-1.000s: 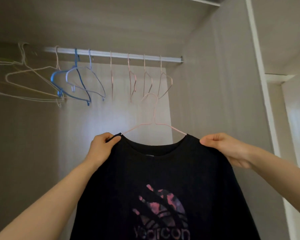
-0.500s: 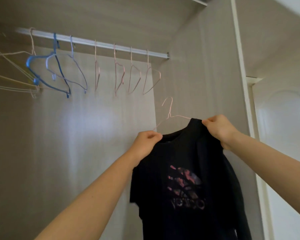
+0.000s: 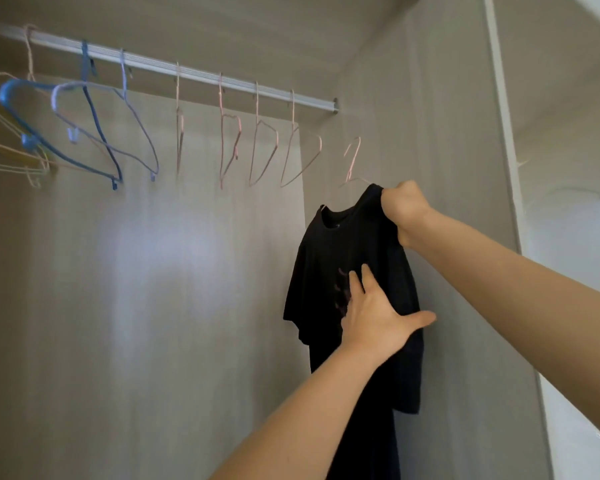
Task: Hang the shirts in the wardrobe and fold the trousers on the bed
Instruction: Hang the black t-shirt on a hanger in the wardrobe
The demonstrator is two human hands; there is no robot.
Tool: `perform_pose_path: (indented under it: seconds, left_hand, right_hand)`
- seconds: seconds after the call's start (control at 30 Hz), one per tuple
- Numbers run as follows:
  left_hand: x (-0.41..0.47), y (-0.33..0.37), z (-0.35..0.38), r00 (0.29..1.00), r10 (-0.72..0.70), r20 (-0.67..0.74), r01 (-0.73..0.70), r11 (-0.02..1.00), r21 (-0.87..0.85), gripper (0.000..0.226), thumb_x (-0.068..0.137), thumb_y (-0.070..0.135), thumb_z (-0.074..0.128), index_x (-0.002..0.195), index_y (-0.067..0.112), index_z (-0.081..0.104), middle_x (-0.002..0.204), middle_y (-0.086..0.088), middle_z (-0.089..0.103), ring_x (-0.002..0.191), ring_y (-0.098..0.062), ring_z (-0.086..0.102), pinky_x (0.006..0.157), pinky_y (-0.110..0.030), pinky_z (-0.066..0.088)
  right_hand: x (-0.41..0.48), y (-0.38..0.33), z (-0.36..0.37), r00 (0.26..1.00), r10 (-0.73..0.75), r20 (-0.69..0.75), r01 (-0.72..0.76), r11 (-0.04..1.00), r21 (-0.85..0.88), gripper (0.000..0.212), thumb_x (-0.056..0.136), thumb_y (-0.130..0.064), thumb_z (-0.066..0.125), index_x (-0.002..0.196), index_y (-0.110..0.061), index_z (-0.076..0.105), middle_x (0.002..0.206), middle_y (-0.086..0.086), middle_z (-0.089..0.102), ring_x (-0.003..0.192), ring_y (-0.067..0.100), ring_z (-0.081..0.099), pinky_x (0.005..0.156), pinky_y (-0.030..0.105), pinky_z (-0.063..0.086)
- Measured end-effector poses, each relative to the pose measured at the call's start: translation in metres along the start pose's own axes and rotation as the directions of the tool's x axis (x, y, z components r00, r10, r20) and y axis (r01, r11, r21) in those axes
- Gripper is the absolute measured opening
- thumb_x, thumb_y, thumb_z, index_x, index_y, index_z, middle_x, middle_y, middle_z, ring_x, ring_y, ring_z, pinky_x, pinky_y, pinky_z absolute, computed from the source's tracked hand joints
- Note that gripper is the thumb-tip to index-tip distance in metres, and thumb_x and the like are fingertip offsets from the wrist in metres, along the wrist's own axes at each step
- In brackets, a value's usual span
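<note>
While the right hand (image 3: pixel 404 206) grips the black shirt (image 3: pixel 326 268) at the shoulder and the left hand (image 3: pixel 374 317) lies spread on its front, the hanger hook (image 3: pixel 353 157) needs lifting onto the rail (image 3: pixel 201 72).

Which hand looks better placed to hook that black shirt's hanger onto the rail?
The right hand, probably: it grips the black shirt at the shoulder, just below the hanger hook and nearest the rail. The left hand lies open, lower on the shirt's front.
</note>
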State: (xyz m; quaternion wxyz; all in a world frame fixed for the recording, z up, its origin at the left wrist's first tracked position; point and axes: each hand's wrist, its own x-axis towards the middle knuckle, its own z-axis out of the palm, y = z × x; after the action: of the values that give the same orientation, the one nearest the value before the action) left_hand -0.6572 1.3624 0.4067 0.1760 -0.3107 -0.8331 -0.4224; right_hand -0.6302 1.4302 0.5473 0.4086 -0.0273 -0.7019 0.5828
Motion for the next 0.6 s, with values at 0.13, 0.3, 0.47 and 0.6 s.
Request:
perform_pose_path:
  seconds: [0.13,0.3,0.47,0.6]
  left_hand:
    - [0.044,-0.025,0.012,0.979,-0.033,-0.201,0.064,0.986,0.153,0.106,0.083,0.047,0.071,0.156,0.021,-0.002,0.164,-0.006,0.001,0.143,-0.033,0.03,0.111,-0.051,0.036]
    - [0.097,-0.052,0.009,0.95,-0.018,-0.312,0.04,0.997,0.065,0.078,0.087,0.03,0.069,0.149,0.013,0.026,0.141,-0.01,0.05,0.118,-0.029,0.057,0.093,-0.044,0.052]
    - [0.138,-0.049,0.004,0.901,0.08,-0.427,-0.026,0.991,0.131,0.058,0.09,0.017,0.062,0.143,0.019,0.038,0.116,-0.008,0.066,0.103,-0.031,0.064,0.083,-0.047,0.055]
    - [0.169,-0.046,-0.006,0.867,0.128,-0.482,-0.072,0.989,0.132,0.058,0.092,0.014,0.06,0.145,0.016,0.037,0.118,-0.011,0.065,0.105,-0.032,0.063,0.087,-0.048,0.054]
  right_hand:
    - [0.037,-0.002,0.002,0.998,-0.057,-0.025,0.057,0.998,0.03,0.038,0.098,-0.006,0.037,0.132,0.011,0.045,0.075,0.005,0.044,0.085,0.024,0.044,0.078,0.032,0.038]
    - [0.082,0.003,0.012,0.994,-0.095,-0.059,0.099,0.993,0.069,0.024,0.101,-0.011,0.036,0.119,0.0,0.048,0.087,0.006,0.048,0.084,0.019,0.041,0.076,0.03,0.036]
    - [0.118,0.003,0.025,0.959,-0.26,-0.114,0.261,0.965,-0.007,0.018,0.1,-0.011,0.038,0.086,-0.004,0.048,0.082,0.006,0.045,0.076,0.019,0.04,0.066,0.03,0.035]
    - [0.145,-0.009,0.03,0.936,-0.333,-0.114,0.33,0.943,-0.045,0.034,0.098,-0.005,0.036,0.064,-0.012,0.034,0.068,0.0,0.032,0.059,0.015,0.026,0.051,0.027,0.026]
